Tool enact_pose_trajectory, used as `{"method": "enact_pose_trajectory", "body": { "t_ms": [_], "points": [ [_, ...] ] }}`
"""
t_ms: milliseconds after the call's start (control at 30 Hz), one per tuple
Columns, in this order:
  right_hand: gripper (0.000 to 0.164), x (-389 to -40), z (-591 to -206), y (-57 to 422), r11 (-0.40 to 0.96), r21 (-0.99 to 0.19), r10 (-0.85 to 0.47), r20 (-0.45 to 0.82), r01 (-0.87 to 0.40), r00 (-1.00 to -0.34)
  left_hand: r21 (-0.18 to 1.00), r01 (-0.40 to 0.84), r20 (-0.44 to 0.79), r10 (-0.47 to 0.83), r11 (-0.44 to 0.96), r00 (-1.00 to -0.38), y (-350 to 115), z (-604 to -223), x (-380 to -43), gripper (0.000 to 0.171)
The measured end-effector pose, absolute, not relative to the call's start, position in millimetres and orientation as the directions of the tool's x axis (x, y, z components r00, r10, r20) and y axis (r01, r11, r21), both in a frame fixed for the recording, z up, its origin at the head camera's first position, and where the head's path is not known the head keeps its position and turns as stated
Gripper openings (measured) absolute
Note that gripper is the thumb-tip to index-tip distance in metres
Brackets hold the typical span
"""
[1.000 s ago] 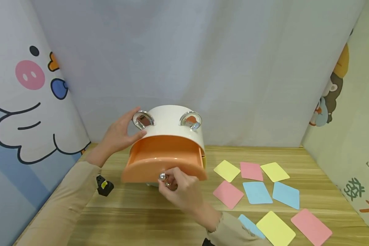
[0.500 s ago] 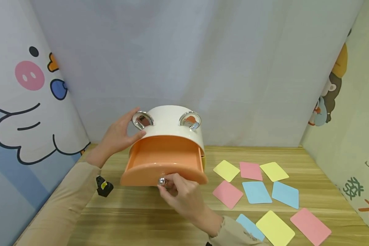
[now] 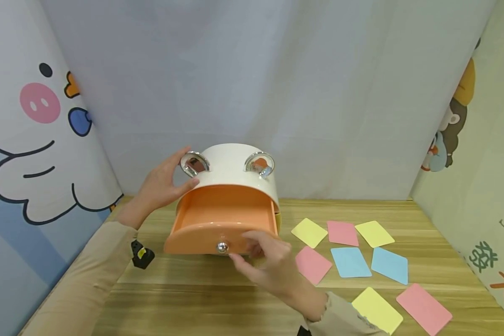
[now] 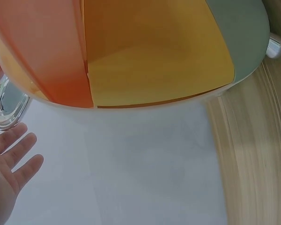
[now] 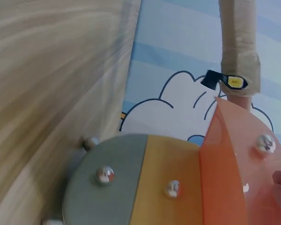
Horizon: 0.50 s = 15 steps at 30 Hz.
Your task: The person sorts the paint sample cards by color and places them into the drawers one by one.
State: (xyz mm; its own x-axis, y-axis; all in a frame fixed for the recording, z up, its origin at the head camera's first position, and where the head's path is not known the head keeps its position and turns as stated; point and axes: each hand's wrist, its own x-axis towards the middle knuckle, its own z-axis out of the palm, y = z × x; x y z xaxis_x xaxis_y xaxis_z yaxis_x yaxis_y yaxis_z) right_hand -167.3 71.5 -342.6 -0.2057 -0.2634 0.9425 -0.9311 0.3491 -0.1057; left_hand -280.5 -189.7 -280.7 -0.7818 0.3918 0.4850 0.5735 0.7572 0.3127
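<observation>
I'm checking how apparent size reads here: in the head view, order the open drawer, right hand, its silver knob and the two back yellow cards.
Largest to smallest:
Open drawer
Right hand
Back yellow cards: these two look alike, so unranked
Silver knob

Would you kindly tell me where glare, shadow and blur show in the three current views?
Head view: mostly sharp, bright glints on the silver knob, soft shading on the table below the orange drawer; left wrist view: dim, the yellow panel darker toward its top; right wrist view: hazy, table grain smeared.
</observation>
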Motion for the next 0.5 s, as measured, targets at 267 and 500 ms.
{"method": "enact_pose_trajectory", "body": {
  "t_ms": [267, 500],
  "points": [
    [0.032, -174.6, -346.9, 145.7, 0.363, -0.276, -0.297, 0.871, -0.89, -0.391, 0.307, 0.588, 0.506, 0.395, 0.748, -0.767, -189.6, -281.6, -281.9, 0.074],
    [0.05, -189.5, -387.1, 194.5, 0.562, -0.545, -0.309, 0.559, -0.622, -0.769, 0.311, 0.574, 0.495, 0.387, 0.758, -0.778, -190.7, -282.4, -282.6, 0.074]
  ]
}}
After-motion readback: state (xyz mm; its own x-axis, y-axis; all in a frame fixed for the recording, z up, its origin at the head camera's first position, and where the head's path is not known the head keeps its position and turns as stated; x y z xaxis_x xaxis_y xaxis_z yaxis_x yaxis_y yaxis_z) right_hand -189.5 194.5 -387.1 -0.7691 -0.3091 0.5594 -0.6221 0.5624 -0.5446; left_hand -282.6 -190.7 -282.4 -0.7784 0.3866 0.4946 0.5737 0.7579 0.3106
